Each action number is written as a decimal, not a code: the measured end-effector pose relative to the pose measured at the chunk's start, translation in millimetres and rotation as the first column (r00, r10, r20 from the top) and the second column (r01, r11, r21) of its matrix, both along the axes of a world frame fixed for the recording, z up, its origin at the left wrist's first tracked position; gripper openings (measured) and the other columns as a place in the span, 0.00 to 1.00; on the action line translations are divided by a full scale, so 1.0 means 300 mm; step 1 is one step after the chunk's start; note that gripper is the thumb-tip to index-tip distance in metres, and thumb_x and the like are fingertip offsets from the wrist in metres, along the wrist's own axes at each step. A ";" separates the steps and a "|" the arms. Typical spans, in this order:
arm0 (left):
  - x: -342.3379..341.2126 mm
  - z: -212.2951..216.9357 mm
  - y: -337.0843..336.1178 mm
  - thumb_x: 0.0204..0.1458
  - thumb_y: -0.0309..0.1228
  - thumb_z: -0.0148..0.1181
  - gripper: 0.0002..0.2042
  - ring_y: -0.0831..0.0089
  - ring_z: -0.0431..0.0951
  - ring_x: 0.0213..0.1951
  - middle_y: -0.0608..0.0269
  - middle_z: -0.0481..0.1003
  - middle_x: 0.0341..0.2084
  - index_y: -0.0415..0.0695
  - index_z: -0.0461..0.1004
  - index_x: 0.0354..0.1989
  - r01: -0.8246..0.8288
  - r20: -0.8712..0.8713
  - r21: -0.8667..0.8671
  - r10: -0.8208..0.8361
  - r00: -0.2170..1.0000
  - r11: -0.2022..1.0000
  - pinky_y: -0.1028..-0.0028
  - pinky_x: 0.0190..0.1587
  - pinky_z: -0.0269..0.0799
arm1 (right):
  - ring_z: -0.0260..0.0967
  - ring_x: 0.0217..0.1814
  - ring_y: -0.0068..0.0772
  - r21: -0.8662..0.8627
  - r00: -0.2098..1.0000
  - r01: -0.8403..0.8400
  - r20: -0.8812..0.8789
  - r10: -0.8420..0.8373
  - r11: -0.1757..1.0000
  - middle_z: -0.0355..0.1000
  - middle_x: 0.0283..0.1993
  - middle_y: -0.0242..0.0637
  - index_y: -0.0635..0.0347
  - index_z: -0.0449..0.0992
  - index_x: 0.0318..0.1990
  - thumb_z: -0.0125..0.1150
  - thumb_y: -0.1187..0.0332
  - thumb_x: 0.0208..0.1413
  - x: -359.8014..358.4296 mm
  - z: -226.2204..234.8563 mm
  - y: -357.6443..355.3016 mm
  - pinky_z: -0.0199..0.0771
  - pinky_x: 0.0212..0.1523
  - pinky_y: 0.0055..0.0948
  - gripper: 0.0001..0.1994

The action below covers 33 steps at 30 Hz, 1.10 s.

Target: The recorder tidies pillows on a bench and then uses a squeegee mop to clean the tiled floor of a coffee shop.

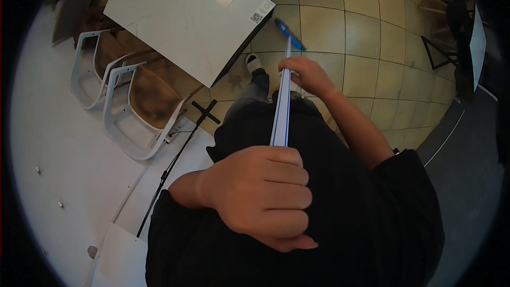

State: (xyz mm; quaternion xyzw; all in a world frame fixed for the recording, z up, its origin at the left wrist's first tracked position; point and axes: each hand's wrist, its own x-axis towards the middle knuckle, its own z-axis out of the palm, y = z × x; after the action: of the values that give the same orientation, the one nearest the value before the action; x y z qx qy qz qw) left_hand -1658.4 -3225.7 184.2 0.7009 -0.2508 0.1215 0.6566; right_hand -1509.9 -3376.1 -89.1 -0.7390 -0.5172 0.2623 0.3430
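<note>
I am holding a long white handle [281,111] with thin blue edges, a mop or broom by the look of it, and it runs from close under my chest straight away from me down to the tiled floor [366,32]. Its blue head [288,34] rests on the tiles at the far end, just beyond my far hand and a little right of my shoe [254,64]. My left hand [260,196] is the near one: it is closed in a full fist around the top of the handle, fingers curled tight and the thumb tucked beneath. My right hand [306,76] grips the handle farther down, arm stretched out, fingers wrapped around the shaft from the right side. Both sleeves and my top are black.

To the left of the handle, a white rectangular table [186,16] with a dark edge stands over the tiles, its near corner close to my foot. Under and left of it are two chairs [133,101] with white frames and brown seats, set side by side. A thin black cable [170,167] trails along the white surface at the near left. At the far right, by the edge of the view, there is dark furniture that I cannot make out
</note>
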 end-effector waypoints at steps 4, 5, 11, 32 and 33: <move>0.075 -0.071 0.058 0.52 0.34 0.72 0.16 0.64 0.70 0.29 0.63 0.65 0.25 0.46 0.66 0.27 -0.043 -0.175 0.140 0.067 0.982 0.989 0.66 0.34 0.67 | 0.75 0.49 0.47 -0.076 0.993 -0.081 -0.089 0.074 0.994 0.77 0.45 0.34 0.47 0.76 0.45 0.62 0.70 0.56 -0.066 -0.127 0.066 0.76 0.46 0.45 0.10; 0.104 -0.096 0.083 0.52 0.32 0.71 0.17 0.62 0.70 0.29 0.62 0.65 0.24 0.46 0.63 0.26 -0.023 -0.221 0.181 0.064 0.973 0.983 0.66 0.36 0.67 | 0.75 0.49 0.48 -0.147 0.986 -0.104 -0.145 0.083 0.984 0.77 0.45 0.34 0.47 0.76 0.45 0.62 0.70 0.56 -0.055 -0.161 0.082 0.76 0.46 0.45 0.10; 0.205 -0.280 0.224 0.54 0.29 0.69 0.16 0.60 0.70 0.31 0.62 0.66 0.24 0.47 0.63 0.25 -0.055 -0.344 0.129 0.096 0.934 0.990 0.65 0.39 0.68 | 0.75 0.50 0.51 -0.238 0.989 0.142 0.067 -0.130 0.961 0.77 0.45 0.36 0.48 0.74 0.44 0.60 0.73 0.56 0.219 -0.288 0.046 0.75 0.46 0.45 0.09; 1.109 -0.125 0.019 0.47 0.24 0.71 0.17 0.68 0.67 0.18 0.66 0.65 0.15 0.46 0.63 0.19 0.164 -0.175 0.187 -0.131 0.976 0.969 0.71 0.24 0.61 | 0.76 0.48 0.49 0.133 0.903 0.425 -0.135 -0.408 0.896 0.77 0.46 0.36 0.50 0.76 0.45 0.64 0.74 0.54 0.771 -0.225 0.072 0.77 0.46 0.39 0.11; 1.162 -0.146 -0.028 0.47 0.24 0.71 0.17 0.68 0.67 0.18 0.66 0.65 0.15 0.46 0.63 0.19 0.181 -0.174 0.202 -0.147 0.974 0.962 0.71 0.24 0.61 | 0.76 0.48 0.49 0.073 0.906 0.419 -0.104 -0.411 0.905 0.77 0.46 0.35 0.50 0.76 0.45 0.63 0.74 0.55 0.839 -0.242 0.010 0.77 0.46 0.40 0.11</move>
State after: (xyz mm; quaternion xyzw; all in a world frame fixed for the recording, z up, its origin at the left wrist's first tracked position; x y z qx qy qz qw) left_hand -1309.7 -3234.1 140.6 0.7524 -0.2673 -0.0172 0.6019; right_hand -1258.3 -3373.2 -161.6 -0.8031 -0.3446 0.1904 0.4473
